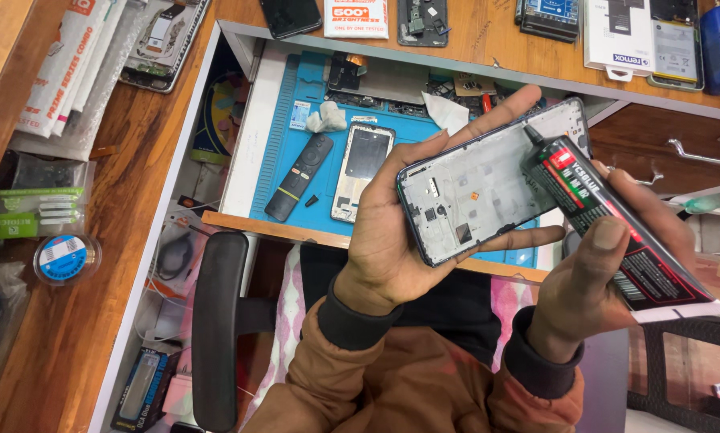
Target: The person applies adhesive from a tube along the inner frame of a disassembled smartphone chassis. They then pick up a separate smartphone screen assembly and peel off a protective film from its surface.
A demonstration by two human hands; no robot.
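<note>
Left hand cradles the phone frame face-up, fingers wrapped round its edges; right hand squeezes the glue tube, nozzle on the frame's rim

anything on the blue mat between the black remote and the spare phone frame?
Head view: a small black bit lies on the blue mat between the black remote and the spare phone frame; too small to identify.

Phone frame: dark-rimmed smartphone mid-frame, open side up, pale grey inner plate with small parts; tilted, top end toward 2 o'clock; cradled in the left hand.
Adhesive tube: black with red label, flattened tail toward 5 o'clock; nozzle at the frame's upper edge; pinched in the right hand.
</note>
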